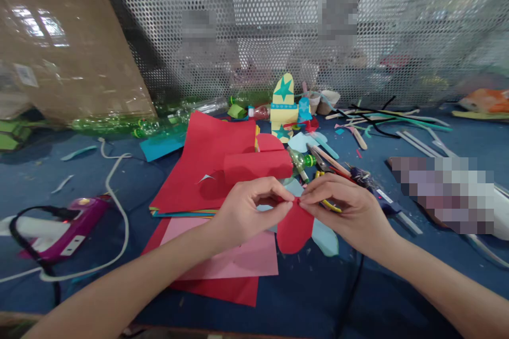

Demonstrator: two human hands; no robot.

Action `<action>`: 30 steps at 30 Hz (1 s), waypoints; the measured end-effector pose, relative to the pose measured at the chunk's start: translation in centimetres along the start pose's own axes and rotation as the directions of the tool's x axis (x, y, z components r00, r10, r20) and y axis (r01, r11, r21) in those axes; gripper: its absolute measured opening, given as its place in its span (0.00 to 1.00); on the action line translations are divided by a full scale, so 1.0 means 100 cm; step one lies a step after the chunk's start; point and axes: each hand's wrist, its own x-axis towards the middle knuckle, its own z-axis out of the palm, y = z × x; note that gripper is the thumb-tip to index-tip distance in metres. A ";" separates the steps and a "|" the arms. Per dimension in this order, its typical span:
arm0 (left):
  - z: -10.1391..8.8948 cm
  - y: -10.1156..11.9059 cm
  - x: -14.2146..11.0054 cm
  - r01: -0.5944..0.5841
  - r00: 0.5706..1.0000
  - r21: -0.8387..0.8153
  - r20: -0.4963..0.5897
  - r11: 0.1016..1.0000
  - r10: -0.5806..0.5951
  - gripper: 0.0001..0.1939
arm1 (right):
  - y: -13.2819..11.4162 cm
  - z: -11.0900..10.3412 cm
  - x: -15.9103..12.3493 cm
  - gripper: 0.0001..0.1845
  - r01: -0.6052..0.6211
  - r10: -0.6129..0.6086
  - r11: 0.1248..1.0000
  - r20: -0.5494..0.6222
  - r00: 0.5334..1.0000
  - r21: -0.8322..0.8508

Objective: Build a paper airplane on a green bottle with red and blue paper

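— Left hand (252, 209) and right hand (348, 204), how posed?
— Angled inward, nearly fingertip to fingertip, pinching a red paper cutout (295, 230) between thumbs and forefingers.
— Shape and place?
— Smooth and round-ended, hanging below the grip, partly covering pale-blue paper pieces (326, 239).
— Hidden?
— Pinched edge, mostly.

The left hand (248, 209) and right hand (350, 204) pinched the upper edge of a red paper cutout (294, 232). Beyond them, a red-wrapped bottle (260, 165) lay sideways; a purple power strip (85, 222) sat leftward.
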 end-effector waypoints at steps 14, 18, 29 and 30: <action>0.000 0.001 0.002 0.125 0.991 0.015 0.051 0.992 -0.125 0.03 | -0.001 0.002 -0.001 0.01 -0.312 0.303 0.938 0.082 0.950 0.154; 0.000 -0.003 0.004 0.167 0.985 -0.007 0.043 0.986 -0.167 0.02 | -0.001 0.001 0.005 0.05 -0.353 0.333 0.919 0.134 0.933 0.174; -0.008 -0.017 0.012 0.226 0.969 -0.103 -0.082 0.969 -0.235 0.03 | -0.005 -0.092 -0.036 0.19 -0.568 0.563 0.555 -0.229 0.794 -0.608; -0.008 -0.017 0.012 0.224 0.969 -0.108 -0.083 0.969 -0.233 0.03 | 0.001 -0.088 -0.046 0.19 -0.560 0.599 0.524 -0.190 0.778 -0.641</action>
